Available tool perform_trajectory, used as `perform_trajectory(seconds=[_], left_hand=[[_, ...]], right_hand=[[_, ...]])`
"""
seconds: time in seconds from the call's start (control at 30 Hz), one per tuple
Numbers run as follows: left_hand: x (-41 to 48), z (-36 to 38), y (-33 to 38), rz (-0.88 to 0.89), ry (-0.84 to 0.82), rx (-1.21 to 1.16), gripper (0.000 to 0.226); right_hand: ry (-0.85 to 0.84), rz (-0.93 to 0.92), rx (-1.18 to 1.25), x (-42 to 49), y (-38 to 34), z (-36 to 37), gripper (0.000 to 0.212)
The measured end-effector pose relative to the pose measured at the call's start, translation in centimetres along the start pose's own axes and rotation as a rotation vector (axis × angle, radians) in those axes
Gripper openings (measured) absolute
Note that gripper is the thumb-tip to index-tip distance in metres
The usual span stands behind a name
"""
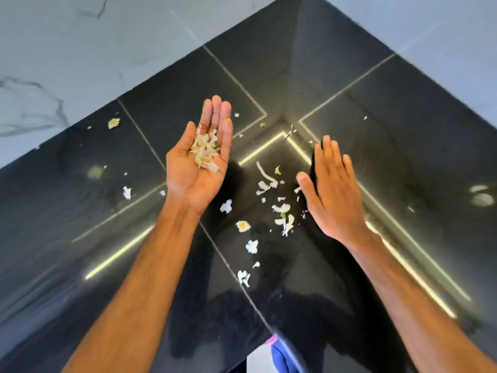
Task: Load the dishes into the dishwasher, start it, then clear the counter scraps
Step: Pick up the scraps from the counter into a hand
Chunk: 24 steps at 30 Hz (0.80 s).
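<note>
person standing at a glossy black counter (pixel 403 109), view straight down at both hands. left hand (pixel 199 162) is palm up, fingers straight and together, slightly cupped, carrying a small heap of collected scraps (pixel 205 152) in the palm, not pinched, just resting there. right hand (pixel 333 189) is palm down, fingers straight and a bit spread, low over the counter just right of the main scatter; holds nothing, cannot tell if its edge touches the surface. loose scraps (pixel 282 208), pale onion-like peel bits, lie between the two hands in the middle of the counter, more trail toward the near edge, a few stray bits far left (pixel 114 123) and some up near the counter seams. dishwasher and dishes not in view, so loading and starting cannot be checked from here; judging by the activity those steps are likely finished. scrap clearing looks partway: one handful gathered, most bits still on the counter. left to do, probably: sweep the middle pile into the left palm, pick up outliers, bin it all. pale smears at far right (pixel 481 195) may be reflections or residue, unclear.
</note>
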<state>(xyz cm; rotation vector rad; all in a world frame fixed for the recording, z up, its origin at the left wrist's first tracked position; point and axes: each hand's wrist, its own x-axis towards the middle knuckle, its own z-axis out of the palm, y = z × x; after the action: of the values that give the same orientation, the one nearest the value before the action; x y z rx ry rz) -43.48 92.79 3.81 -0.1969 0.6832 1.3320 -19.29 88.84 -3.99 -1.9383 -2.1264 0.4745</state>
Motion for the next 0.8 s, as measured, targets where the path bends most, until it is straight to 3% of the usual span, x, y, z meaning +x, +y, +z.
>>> perform_trajectory(seconds=[0.17, 0.27, 0.33, 0.4, 0.47, 0.6, 0.8], left_hand=[[-3.8, -3.3, 0.0, 0.024, 0.028, -0.053, 0.040], [-5.6, -4.5, 0.0, 0.036, 0.010, -0.088, 0.040], [-6.6, -5.1, 0.4, 0.035, -0.012, -0.106, 0.040], [-7.5, -5.4, 0.7, 0.042, -0.010, -0.105, 0.040], [-8.2, -5.6, 0.7, 0.035, -0.005, -0.123, 0.040], [-9.0, -6.6, 0.3, -0.003, -0.003, -0.163, 0.041], [-9.3, -8.3, 1.5, -0.040, -0.012, -0.143, 0.041]], right_hand=[[-0.112, -0.112, 0.070, -2.8, -8.0, 2.8, 0.076], [-0.164, -0.195, 0.317, -4.2, -10.5, 2.5, 0.069], [-0.093, -0.154, 0.418, -5.5, -10.2, 1.1, 0.069], [-0.020, -0.081, 0.392, -7.7, -8.8, 0.0, 0.078], [-0.073, 0.005, 0.327, -10.9, -7.6, -0.4, 0.100], [-0.164, 0.008, -0.081, -16.2, -9.3, 1.5, 0.142], [-0.055, 0.157, -0.151, -12.1, -14.9, 5.1, 0.136]])
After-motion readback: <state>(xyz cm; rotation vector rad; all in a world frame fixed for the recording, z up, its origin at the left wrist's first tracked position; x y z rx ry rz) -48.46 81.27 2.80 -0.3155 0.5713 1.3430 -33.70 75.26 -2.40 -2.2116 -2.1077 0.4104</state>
